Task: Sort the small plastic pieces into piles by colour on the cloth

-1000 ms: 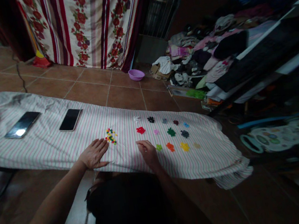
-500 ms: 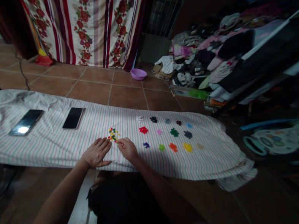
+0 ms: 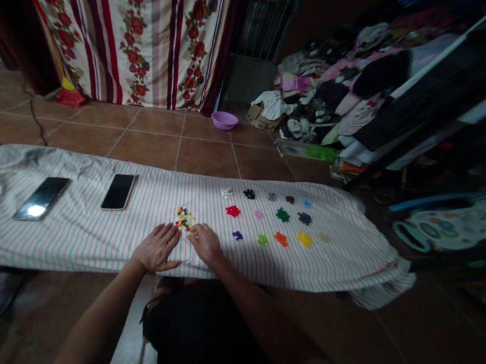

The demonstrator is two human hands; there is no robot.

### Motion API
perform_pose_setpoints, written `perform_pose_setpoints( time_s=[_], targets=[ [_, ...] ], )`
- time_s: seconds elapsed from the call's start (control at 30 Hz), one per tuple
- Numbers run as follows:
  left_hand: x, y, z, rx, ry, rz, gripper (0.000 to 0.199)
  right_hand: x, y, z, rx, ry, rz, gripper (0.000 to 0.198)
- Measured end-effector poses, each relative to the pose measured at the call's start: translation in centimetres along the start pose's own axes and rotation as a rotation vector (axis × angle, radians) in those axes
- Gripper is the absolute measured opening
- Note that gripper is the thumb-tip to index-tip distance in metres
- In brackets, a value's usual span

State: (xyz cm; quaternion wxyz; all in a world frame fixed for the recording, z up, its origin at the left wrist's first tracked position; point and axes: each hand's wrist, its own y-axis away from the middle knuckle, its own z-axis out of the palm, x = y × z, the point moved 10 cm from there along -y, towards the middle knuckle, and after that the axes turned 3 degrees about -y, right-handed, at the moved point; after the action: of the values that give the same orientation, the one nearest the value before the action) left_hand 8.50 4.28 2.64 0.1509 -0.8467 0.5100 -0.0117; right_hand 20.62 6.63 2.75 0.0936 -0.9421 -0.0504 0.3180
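Note:
My left hand (image 3: pixel 157 249) lies flat on the striped cloth (image 3: pixel 151 192), fingers stretched toward a small group of mixed red, yellow and green pieces (image 3: pixel 184 218). At the near edge of that group, my right hand (image 3: pixel 207 243) has its thumb and fingertips pinched together. Whatever is between those fingertips is too small to make out. To the right lie small heaps sorted by colour, among them a red heap (image 3: pixel 232 211), a dark blue heap (image 3: pixel 237 235), a lime green heap (image 3: pixel 262 239) and a yellow heap (image 3: pixel 304 239).
Two phones, a larger one (image 3: pixel 42 198) and a smaller one (image 3: pixel 119 192), rest on the cloth at left. Beyond it, a purple basin (image 3: pixel 225 120) stands on the tiled floor before a flowered curtain (image 3: pixel 138 43). Piled clothes (image 3: pixel 339 86) fill the right background.
My right hand has shifted very slightly left at the edge of the mixed pieces, still pinched. My left hand has stayed in place.

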Motion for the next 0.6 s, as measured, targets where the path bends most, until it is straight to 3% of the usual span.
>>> perform_pose_setpoints(
  time_s=[0.33,0.6],
  targets=[
    [0.1,0.0,0.0,-0.006,-0.027,-0.001,0.078,-0.8,0.8,-0.3,0.002,0.042,-0.089,0.011],
    [0.1,0.1,0.0,0.029,-0.013,0.006,0.078,-0.2,1.9,-1.1,0.016,0.025,-0.049,0.013]
  ],
)
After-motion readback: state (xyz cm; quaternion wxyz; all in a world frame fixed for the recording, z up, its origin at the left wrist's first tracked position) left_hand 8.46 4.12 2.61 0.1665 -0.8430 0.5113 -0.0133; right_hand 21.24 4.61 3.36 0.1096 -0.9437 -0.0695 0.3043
